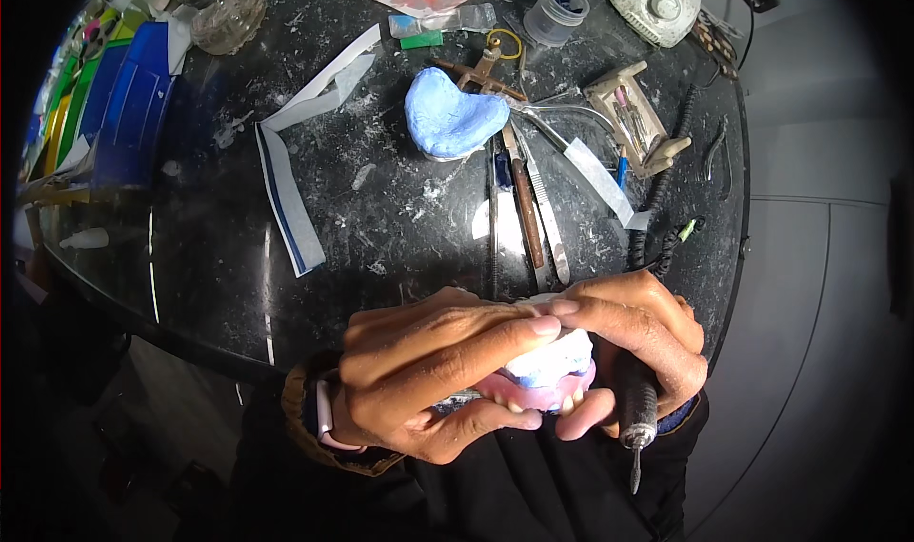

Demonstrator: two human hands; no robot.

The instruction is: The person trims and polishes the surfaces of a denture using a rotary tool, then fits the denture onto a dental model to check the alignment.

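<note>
My left hand (438, 361) grips a white plaster cast (547, 353) carrying a pink denture base (528, 390) with teeth and blue patches, at the lower middle of the head view. My right hand (647, 332) holds the cast from the other side, its index fingertip near my left index fingertip at the cast's top. A dark rotary handpiece (636, 404) also sits in my right hand, its bur pointing down toward my lap. Behind my hands lie metal and wooden-handled tools (526, 209), partly hidden at their near ends.
The dark worktop (205, 247) bears a blue mould (447, 113), folded paper strips (286, 199), a small jar (552, 18), a wooden tool holder (643, 156), pliers (719, 151) and a coiled cord (671, 170). Coloured trays (133, 104) are at left, a white device (652, 4) at back right.
</note>
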